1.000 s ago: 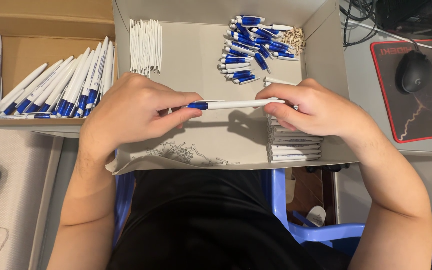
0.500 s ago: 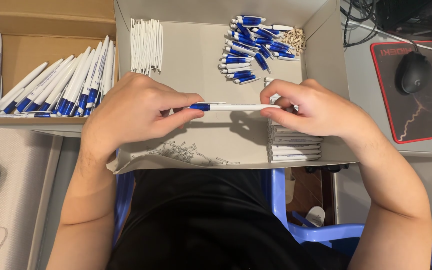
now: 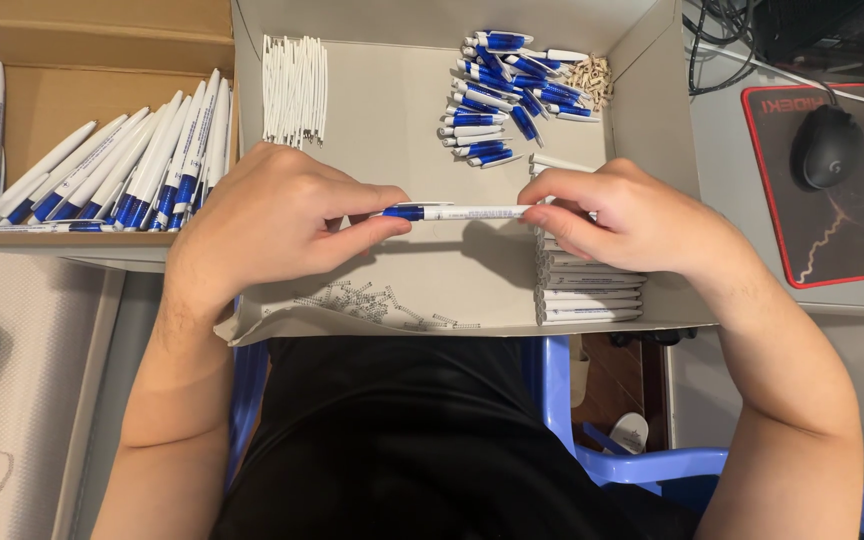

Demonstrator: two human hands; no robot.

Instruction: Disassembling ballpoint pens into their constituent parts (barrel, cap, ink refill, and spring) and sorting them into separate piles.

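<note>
A desk turned small assembly station — cardboard boxes (image 3: 452,130) of pen parts centre frame, a computer mouse (image 3: 825,146) on its mat (image 3: 852,230) upper right.

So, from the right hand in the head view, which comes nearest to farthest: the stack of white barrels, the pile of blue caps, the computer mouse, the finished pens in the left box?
1. Stack of white barrels: just under the right hand.
2. Pile of blue caps: above it, at the box's far end.
3. Computer mouse: off to the right, on the mat.
4. Finished pens: far left, beyond the left hand.
</note>
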